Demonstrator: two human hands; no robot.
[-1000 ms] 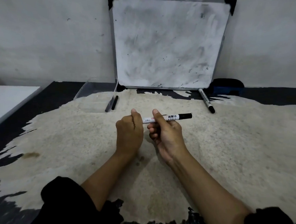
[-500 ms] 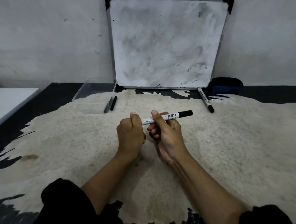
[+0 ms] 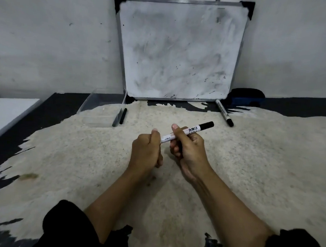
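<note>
White barrel, black end: the marker (image 3: pixel 188 132) sits almost level above the middle of the table (image 3: pixel 262 159), held between 2 hands. The right hand (image 3: pixel 190 150) is wrapped round the middle of the barrel, thumb laid over the top and fingers curled under. The left hand (image 3: pixel 146 151) is a closed fist on the marker's left end, thumb up. Whether that end carries a cap I cannot tell, because the fist hides it. Judging by the grip, this looks like an uncapping. To do it well, the right hand holds the barrel firm while the left pulls straight along the marker's own line, perhaps with a slight twist. No bending, and a short pull, so the hands don't fly apart. The target is probably the smudged whiteboard (image 3: pixel 180 51) leaning on the wall at the back. A 2nd marker (image 3: pixel 224 113) lies at its lower right corner near a dark eraser (image 3: pixel 245 99). A clear box (image 3: pixel 103 109) rests at its lower left, with a black pen (image 3: pixel 123 115) just beside it.
</note>
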